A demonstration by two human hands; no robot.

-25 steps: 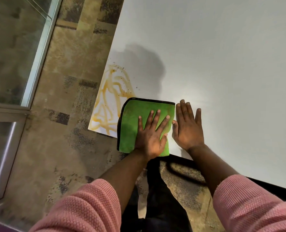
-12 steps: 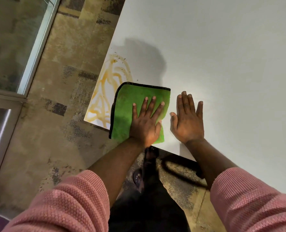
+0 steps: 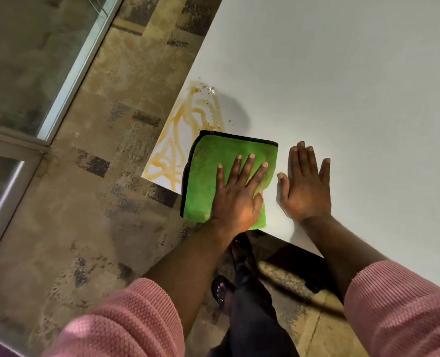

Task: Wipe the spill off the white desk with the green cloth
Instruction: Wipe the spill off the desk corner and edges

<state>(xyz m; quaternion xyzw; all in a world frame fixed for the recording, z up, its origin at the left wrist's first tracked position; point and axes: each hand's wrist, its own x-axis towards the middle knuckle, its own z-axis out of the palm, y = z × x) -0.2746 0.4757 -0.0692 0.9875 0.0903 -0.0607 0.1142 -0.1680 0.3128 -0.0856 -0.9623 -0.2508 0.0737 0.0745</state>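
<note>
A folded green cloth [image 3: 208, 171] with a black hem lies at the near left corner of the white desk [image 3: 342, 86]. My left hand [image 3: 239, 197] presses flat on it, fingers spread. The cloth's left part covers the right edge of an orange-brown spill [image 3: 185, 130], streaks with dark specks running along the desk's left edge. My right hand [image 3: 303, 186] rests flat and empty on the bare desk just right of the cloth, not touching it.
The desk's left edge and near edge meet by the cloth, whose near end overhangs slightly. Mottled brown carpet [image 3: 97, 202] lies below on the left. A glass partition with a metal frame [image 3: 67, 81] stands at far left. My legs and a sandalled foot [image 3: 221, 289] show under the desk.
My left hand has slid the cloth a little leftward, so it now overlaps more of the spill. My right hand has stayed flat beside it.
</note>
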